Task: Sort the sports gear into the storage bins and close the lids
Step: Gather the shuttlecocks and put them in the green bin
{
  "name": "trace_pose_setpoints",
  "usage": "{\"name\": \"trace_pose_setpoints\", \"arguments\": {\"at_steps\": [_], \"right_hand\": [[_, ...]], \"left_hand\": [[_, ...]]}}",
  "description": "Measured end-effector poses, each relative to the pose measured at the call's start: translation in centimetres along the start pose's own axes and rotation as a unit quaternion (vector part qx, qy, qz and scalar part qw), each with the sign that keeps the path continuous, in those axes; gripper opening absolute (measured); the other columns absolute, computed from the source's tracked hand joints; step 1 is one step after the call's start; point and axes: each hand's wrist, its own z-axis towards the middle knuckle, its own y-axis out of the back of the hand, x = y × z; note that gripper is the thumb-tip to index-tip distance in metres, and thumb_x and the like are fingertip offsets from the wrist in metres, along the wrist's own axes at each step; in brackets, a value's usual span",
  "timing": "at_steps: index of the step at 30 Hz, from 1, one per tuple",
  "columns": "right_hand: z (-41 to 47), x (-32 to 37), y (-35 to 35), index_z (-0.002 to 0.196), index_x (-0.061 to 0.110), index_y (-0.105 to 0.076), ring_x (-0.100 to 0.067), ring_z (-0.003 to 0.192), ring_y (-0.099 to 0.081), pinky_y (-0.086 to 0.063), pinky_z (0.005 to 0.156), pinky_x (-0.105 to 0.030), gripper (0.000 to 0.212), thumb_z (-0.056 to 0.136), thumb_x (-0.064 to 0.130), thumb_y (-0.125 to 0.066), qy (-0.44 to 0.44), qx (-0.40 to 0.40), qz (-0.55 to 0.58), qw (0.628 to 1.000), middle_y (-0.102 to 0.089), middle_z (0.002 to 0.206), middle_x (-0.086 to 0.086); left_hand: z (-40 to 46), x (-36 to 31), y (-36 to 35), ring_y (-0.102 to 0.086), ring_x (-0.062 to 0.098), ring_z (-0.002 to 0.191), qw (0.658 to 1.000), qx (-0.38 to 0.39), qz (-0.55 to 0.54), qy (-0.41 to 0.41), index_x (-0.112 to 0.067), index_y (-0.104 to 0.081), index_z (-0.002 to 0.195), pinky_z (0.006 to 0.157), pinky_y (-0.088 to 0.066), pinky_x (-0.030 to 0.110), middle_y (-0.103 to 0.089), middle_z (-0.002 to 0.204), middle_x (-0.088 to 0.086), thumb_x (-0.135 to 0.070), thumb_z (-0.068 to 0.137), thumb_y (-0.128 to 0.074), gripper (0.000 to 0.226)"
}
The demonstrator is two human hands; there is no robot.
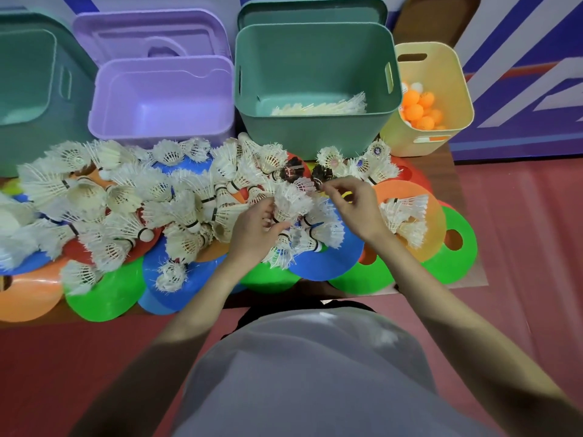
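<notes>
Both hands work just in front of the green bin (pixel 310 89): left hand (pixel 252 230) clutches a bunch of white shuttlecocks (pixel 291 201), right hand (pixel 355 205) pinches its feathered top. More shuttlecocks lie inside the bin; orange balls (pixel 419 110) fill the yellow bin (pixel 441 74) beside it.

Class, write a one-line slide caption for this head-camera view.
Both hands, left and right, gather shuttlecocks off coloured discs before open bins.
</notes>
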Motion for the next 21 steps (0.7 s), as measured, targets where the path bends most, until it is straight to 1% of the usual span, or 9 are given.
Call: {"name": "trace_pose_setpoints", "arguments": {"at_steps": [2,5,7,8,11,14,16,19,21], "right_hand": [[0.7,-1.0,-0.1,0.092,0.006,-0.074,-0.014,0.08,-0.06,-0.044,0.073,-0.026,0.016,0.091,0.014,-0.06,-0.014,0.027,-0.086,0.996,-0.072,0.093,-0.007],[1.2,-2.2,-1.2,0.086,0.004,-0.074,-0.025,0.084,-0.06,-0.043,0.086,-0.036,0.023,0.088,0.025,-0.066,0.011,0.13,-0.22,0.967,-0.072,0.084,-0.01],[1.2,-2.6,-2.3,0.081,0.004,-0.071,-0.029,0.087,-0.053,-0.035,0.087,-0.037,0.025,0.088,0.027,-0.065,0.002,0.17,-0.274,0.947,-0.067,0.076,-0.012],[1.1,-2.7,-2.7,0.074,0.004,-0.068,-0.03,0.086,-0.052,-0.036,0.085,-0.036,0.027,0.09,0.026,-0.061,-0.002,0.169,-0.294,0.941,-0.061,0.071,-0.012],[1.3,-2.9,-3.0,0.062,0.007,-0.06,-0.034,0.081,-0.052,-0.044,0.08,-0.041,0.032,0.091,0.018,-0.053,-0.018,0.139,-0.314,0.939,-0.053,0.069,-0.009],[1.0,-1.7,-1.5,0.066,0.001,-0.066,-0.035,0.078,-0.053,-0.043,0.076,-0.039,0.02,0.083,0.005,-0.055,-0.011,0.097,-0.305,0.947,-0.06,0.075,-0.015],[0.7,-0.4,-0.2,0.071,0.003,-0.067,-0.033,0.08,-0.052,-0.042,0.07,-0.036,0.016,0.083,0.006,-0.057,0.005,0.044,-0.285,0.957,-0.061,0.077,-0.014],[0.0,1.5,1.4,0.079,0.008,-0.07,-0.023,0.076,-0.055,-0.039,0.066,-0.029,0.011,0.086,0.013,-0.063,0.028,-0.028,-0.192,0.981,-0.064,0.08,-0.008],[-0.5,2.5,2.0,0.083,0.011,-0.072,-0.016,0.072,-0.055,-0.039,0.066,-0.025,0.009,0.088,0.017,-0.066,0.052,-0.052,-0.114,0.991,-0.065,0.079,-0.004]], "left_hand": [[0.0,0.3,0.2,-0.058,0.016,0.095,0.999,-0.017,-0.015,0.031,-0.004,-0.054,0.13,0.084,-0.047,0.023,-0.057,0.102,0.0,-0.022,0.081,-0.076,0.056],[-0.2,0.5,0.5,-0.057,0.017,0.096,0.998,-0.024,-0.034,0.053,-0.004,-0.054,0.129,0.083,-0.045,0.021,-0.056,0.1,-0.001,-0.019,0.081,-0.076,0.055],[-0.5,0.5,0.6,-0.059,0.021,0.095,0.998,-0.023,-0.035,0.056,-0.004,-0.057,0.123,0.081,-0.046,0.023,-0.055,0.095,-0.003,-0.017,0.081,-0.076,0.048],[-0.6,0.6,0.7,-0.059,0.021,0.094,0.998,-0.023,-0.037,0.055,-0.003,-0.058,0.12,0.082,-0.047,0.024,-0.054,0.092,-0.005,-0.016,0.081,-0.076,0.045],[-0.7,0.8,1.0,-0.058,0.021,0.092,0.997,-0.031,-0.039,0.055,-0.001,-0.058,0.121,0.083,-0.047,0.026,-0.053,0.09,-0.007,-0.015,0.081,-0.075,0.045],[-0.7,1.0,1.3,-0.055,0.015,0.095,0.998,-0.034,-0.031,0.039,-0.002,-0.054,0.13,0.084,-0.045,0.024,-0.059,0.102,0.002,-0.013,0.081,-0.075,0.055],[-0.7,1.2,1.4,-0.055,0.012,0.097,0.999,-0.034,-0.013,0.019,-0.006,-0.054,0.132,0.086,-0.047,0.025,-0.063,0.11,0.007,-0.013,0.081,-0.075,0.056],[-0.4,1.3,1.3,-0.061,0.016,0.1,0.999,-0.034,0.012,0.01,-0.01,-0.056,0.131,0.089,-0.052,0.034,-0.066,0.113,0.006,-0.015,0.08,-0.076,0.055],[-0.1,1.3,1.1,-0.062,0.019,0.101,0.999,-0.03,0.019,0.014,-0.011,-0.056,0.131,0.089,-0.052,0.036,-0.066,0.113,0.007,-0.017,0.08,-0.076,0.055]]}}
